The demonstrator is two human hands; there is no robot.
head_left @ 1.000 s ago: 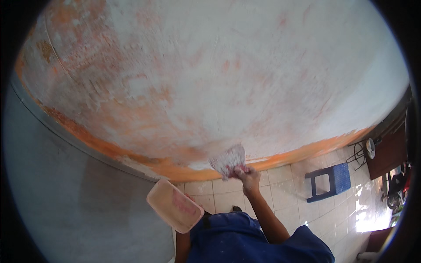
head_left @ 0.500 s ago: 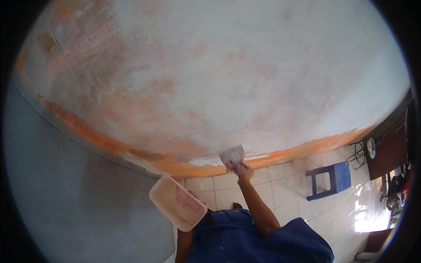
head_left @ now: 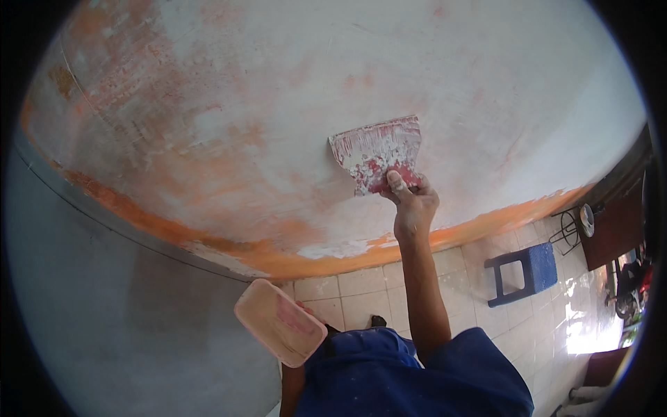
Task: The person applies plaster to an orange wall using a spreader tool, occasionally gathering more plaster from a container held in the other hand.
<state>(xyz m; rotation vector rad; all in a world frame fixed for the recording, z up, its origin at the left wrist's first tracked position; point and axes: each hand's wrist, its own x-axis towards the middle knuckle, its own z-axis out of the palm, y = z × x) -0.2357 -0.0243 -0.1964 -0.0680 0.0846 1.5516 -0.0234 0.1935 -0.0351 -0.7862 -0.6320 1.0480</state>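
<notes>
My right hand (head_left: pixel 415 206) grips a wide red putty knife (head_left: pixel 379 151), its thumb pressed on the face. White filler is smeared and caked over the blade. The blade's straight edge lies against or just off the wall (head_left: pixel 278 90), which is patchy with white filler over orange paint. At lower left, a shallow pale-pink tub (head_left: pixel 257 313) with smears of filler inside is held tilted by my left hand (head_left: pixel 308 310). Only a few of that hand's fingertips show beside the tub's rim; the tub hides the others.
An orange strip (head_left: pixel 326 264) runs along the wall's foot above the tiled floor (head_left: pixel 361 302). A grey wall (head_left: pixel 139 299) meets it at left. A blue plastic stool (head_left: pixel 531 274) lies to the right, near a wire stand (head_left: pixel 566 233) and brown furniture (head_left: pixel 615 229).
My right hand has swept the putty knife up the wall from its orange foot, stretching the arm out. The filler patch near the bottom looks wider. The tub has barely moved.
</notes>
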